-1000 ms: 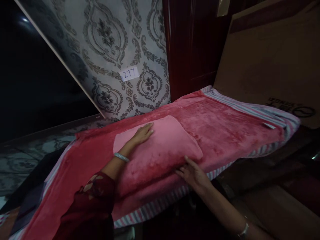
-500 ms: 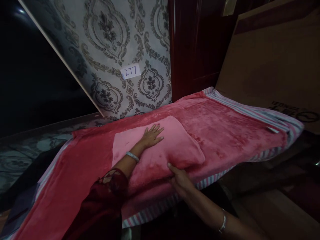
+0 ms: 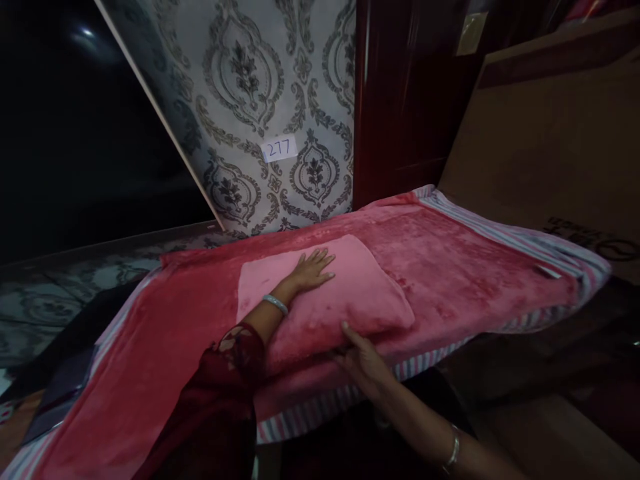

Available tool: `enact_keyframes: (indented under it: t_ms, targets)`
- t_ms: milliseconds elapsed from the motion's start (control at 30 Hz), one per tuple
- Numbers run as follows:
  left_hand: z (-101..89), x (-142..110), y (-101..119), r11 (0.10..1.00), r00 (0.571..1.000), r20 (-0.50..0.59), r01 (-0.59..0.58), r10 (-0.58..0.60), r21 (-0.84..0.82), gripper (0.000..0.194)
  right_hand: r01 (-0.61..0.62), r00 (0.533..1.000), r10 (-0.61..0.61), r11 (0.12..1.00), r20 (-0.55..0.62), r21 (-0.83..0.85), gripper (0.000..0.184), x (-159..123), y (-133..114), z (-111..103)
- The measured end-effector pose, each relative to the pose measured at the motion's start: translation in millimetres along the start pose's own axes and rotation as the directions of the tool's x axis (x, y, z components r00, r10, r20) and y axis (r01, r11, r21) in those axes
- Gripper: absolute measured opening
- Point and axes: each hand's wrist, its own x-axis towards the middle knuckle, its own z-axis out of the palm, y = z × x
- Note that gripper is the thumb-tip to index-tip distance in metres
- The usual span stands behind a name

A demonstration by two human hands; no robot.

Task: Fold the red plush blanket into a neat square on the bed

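A pink pillow (image 3: 350, 287) lies flat on a red plush blanket (image 3: 450, 267). My left hand (image 3: 311, 270) rests palm down on top of the pillow, its fingers spread and stretched out. At the pillow's near edge, my right hand (image 3: 363, 357) has its thumb on the upper side and its fingers lower down, partly hidden under the edge. The blanket has a striped border (image 3: 300, 423) in white, pink and grey hanging over the front.
Behind the blanket stands a patterned wall with a paper label (image 3: 280, 148) reading 277. A large dark screen (image 3: 100, 147) is at the left. A dark red door (image 3: 400, 100) and a big cardboard box (image 3: 550, 140) stand at the back right.
The view has shifted slightly, so the scene sits a little farther right and lower. Both hands keep nearly the same places on the pillow.
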Motion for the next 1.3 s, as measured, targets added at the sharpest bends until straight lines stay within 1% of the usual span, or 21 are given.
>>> enact_keyframes:
  t_ms: [67,200,267,333,433,533,600,733,900,1000,1133,1233,1300]
  targets:
    - [-9.8,-9.2,0.8,1.000,1.000,0.022,0.007,-0.006,-0.016,0.072,-0.021,1.000,0.020,0.999,0.009,0.026,0.043,-2.7,2.9,1.0]
    - [-24.8,-37.6,-1.3,0.999,0.998,0.056,0.020,-0.019,-0.033,0.075,-0.072,0.997,0.072,0.997,0.018,0.032,0.041,-4.4,7.7,8.1]
    - [-29.2,-50.1,-6.9,0.999,0.997,0.070,0.035,-0.033,-0.025,0.075,-0.098,0.995,0.098,0.994,0.016,0.041,0.041,-4.1,10.2,14.7]
    - [-31.0,-57.4,-15.6,0.997,0.996,0.052,0.070,-0.069,-0.017,0.073,-0.122,0.992,0.123,0.990,-0.009,0.068,0.041,-3.0,13.8,21.6]
    - [-26.2,-57.9,-30.2,0.990,0.990,-0.007,0.141,-0.141,0.005,0.072,-0.130,0.988,0.136,0.988,-0.076,0.079,0.043,0.5,21.0,27.8]
    - [-12.1,-52.9,-39.5,0.984,0.984,-0.020,0.179,-0.178,0.027,0.070,-0.093,0.986,0.095,0.995,-0.134,0.026,0.043,5.5,27.9,25.6]
    - [-1.6,-50.6,-41.8,0.983,0.982,-0.026,0.185,-0.185,0.019,0.069,-0.070,0.987,0.069,0.998,-0.142,0.001,0.042,8.6,31.3,21.1]
    - [11.1,-50.4,-43.8,0.985,0.984,-0.049,0.171,-0.171,0.008,0.069,-0.058,0.992,0.054,0.998,-0.115,-0.028,0.042,11.8,34.3,13.2]
    - [16.5,-50.6,-47.6,0.986,0.983,-0.077,0.165,-0.164,0.000,0.068,-0.050,0.992,0.046,0.998,-0.115,-0.035,0.044,7.0,32.8,13.4]
    - [16.9,-49.5,-47.5,0.985,0.982,-0.080,0.172,-0.171,0.006,0.068,-0.061,0.996,0.060,0.998,-0.062,-0.013,0.041,1.2,33.0,15.6]
    - [7.6,-51.3,-42.1,0.985,0.985,-0.038,0.170,-0.170,0.009,0.069,-0.173,0.983,0.172,0.985,0.063,0.016,0.039,-3.8,40.5,18.7]
    - [-6.2,-60.7,-35.9,0.984,0.984,-0.004,0.176,-0.176,-0.006,0.070,-0.235,0.968,0.231,0.971,0.100,0.029,0.045,-4.5,49.0,24.5]
    - [-15.4,-72.0,-33.1,0.986,0.986,-0.007,0.165,-0.165,-0.007,0.071,-0.258,0.961,0.255,0.966,0.107,0.024,0.047,-4.8,54.2,30.6]
